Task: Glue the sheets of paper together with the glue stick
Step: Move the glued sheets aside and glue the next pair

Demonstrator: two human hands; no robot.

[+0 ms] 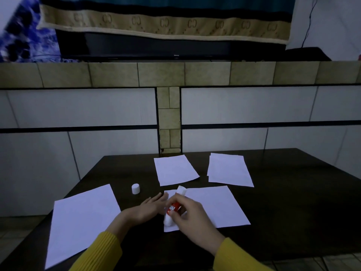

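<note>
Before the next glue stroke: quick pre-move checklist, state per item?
1. Cap off the glue stick: ok, it stands alone on the table.
2. Right hand grips the glue stick: ok.
3. Left hand flat by the near sheet, at its left edge: ok; contact cannot tell.
4. Glue tip touching the near sheet: cannot tell.
5. Glue already on the sheet: cannot tell.
6. Other sheets within reach: ok, left sheet, centre sheet and right stack lie apart from each other.
</note>
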